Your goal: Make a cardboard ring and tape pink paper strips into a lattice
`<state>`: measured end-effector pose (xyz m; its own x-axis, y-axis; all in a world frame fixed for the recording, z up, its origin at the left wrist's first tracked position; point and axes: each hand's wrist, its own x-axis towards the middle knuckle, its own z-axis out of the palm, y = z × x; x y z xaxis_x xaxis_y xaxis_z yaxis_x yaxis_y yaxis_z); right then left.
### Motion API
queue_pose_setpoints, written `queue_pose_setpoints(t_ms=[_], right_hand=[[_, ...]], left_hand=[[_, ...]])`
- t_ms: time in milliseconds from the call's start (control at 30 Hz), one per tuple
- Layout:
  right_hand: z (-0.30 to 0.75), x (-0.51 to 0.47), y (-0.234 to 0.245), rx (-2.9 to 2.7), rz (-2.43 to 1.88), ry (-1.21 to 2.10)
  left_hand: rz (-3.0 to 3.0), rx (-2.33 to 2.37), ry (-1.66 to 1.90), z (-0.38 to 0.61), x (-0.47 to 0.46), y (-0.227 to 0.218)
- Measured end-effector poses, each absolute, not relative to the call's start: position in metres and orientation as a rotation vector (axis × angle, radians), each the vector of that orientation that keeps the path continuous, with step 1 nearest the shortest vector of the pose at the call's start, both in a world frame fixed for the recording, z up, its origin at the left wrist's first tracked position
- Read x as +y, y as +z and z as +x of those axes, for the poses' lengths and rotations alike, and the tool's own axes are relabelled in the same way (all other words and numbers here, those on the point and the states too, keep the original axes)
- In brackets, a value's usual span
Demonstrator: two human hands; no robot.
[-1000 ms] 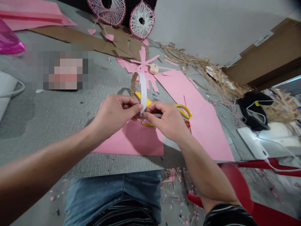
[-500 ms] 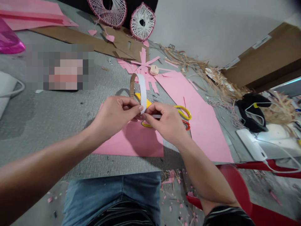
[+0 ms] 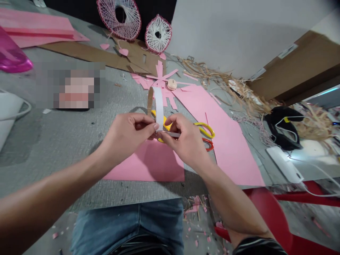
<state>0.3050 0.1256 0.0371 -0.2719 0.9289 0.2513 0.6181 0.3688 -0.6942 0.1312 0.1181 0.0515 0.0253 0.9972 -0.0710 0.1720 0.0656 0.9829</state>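
Observation:
A white paper strip with a brown back arches up in a loop between my hands. My left hand pinches one end of it with thumb and forefinger. My right hand pinches the other end, which lies flat across its fingers; the two hands touch at the fingertips. Under them lie a pink paper sheet and scissors with yellow and red handles, partly hidden by my right hand. A yellow piece shows just behind the strip.
A larger pink sheet lies to the right. Pink paper scraps and a small round wooden piece lie behind. Two string-art hoops, cardboard, straw, a pink bowl, cables and a red chair surround the grey table.
The view has shifted slightly. My hands keep the same pinch on the strip; its loop looks a little narrower and more upright.

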Motion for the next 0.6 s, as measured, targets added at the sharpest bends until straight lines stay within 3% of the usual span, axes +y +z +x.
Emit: queue_pose_setpoints(t_ms=[233, 433, 600], right_hand=[[0.306, 0.126, 0.041, -1.922, -1.364, 0.791], [0.308, 0.129, 0.035, -1.791, -1.225, 1.186], [0.307, 0.130, 0.031, -1.774, -1.151, 1.189]], left_hand=[[1.151, 1.105, 0.987, 0.126, 0.121, 0.042], [1.045, 1.179, 1.035, 0.129, 0.121, 0.039], [1.061, 1.213, 1.091, 0.128, 0.119, 0.035]])
